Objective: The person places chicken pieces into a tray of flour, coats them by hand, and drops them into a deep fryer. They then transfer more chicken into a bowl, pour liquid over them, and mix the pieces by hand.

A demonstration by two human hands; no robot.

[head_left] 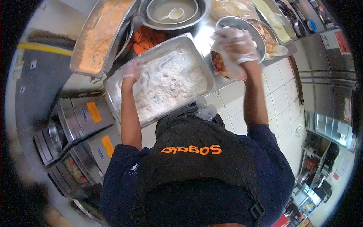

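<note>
A deep steel tray (pixel 211 81) holds white flour (pixel 170 79) with small lumps in it. My left hand (pixel 131 72), in a clear plastic glove, is at the tray's left side over the flour; its fingers are blurred. On the right, my gloved right hand (pixel 238 45) is over a round steel bowl (pixel 261 39), smeared by motion. Something whitish shows in the bowl beside the hand, and reddish-brown pieces (pixel 219 64) lie just below it. Whether either hand holds anything cannot be made out.
An orange-coated tray (pixel 104 34) stands at the upper left. Nested basins with a white scoop (pixel 176 14) are at the top centre, above an orange heap (pixel 147 39). Another bowl of pieces (pixel 266 34) and a pale-lined tray (pixel 274 22) are at the upper right.
</note>
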